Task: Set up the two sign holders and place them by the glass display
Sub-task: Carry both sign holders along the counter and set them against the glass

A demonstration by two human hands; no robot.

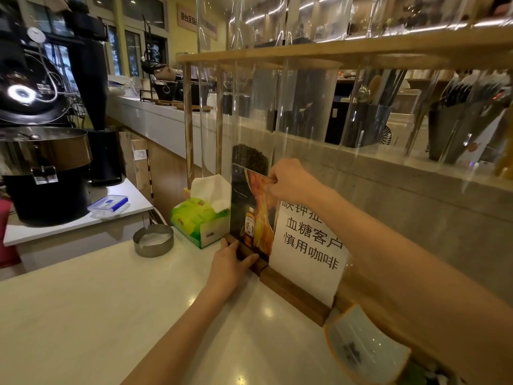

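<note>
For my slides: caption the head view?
Left hand holds the wooden base; right hand pinches the top of the picture sign.

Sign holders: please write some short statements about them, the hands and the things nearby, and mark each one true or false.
1. The left hand holds the base of the dark sign. True.
2. The right hand lies flat on the counter. False: it pinches the dark sign's top edge.
3. The white sign lies flat. False: it stands upright in its own base, right of the dark sign.
4. The tissue box is left of the dark sign. True.
5. The ashtray sits on the tissue box. False: it stands on the counter beside it.
</note>
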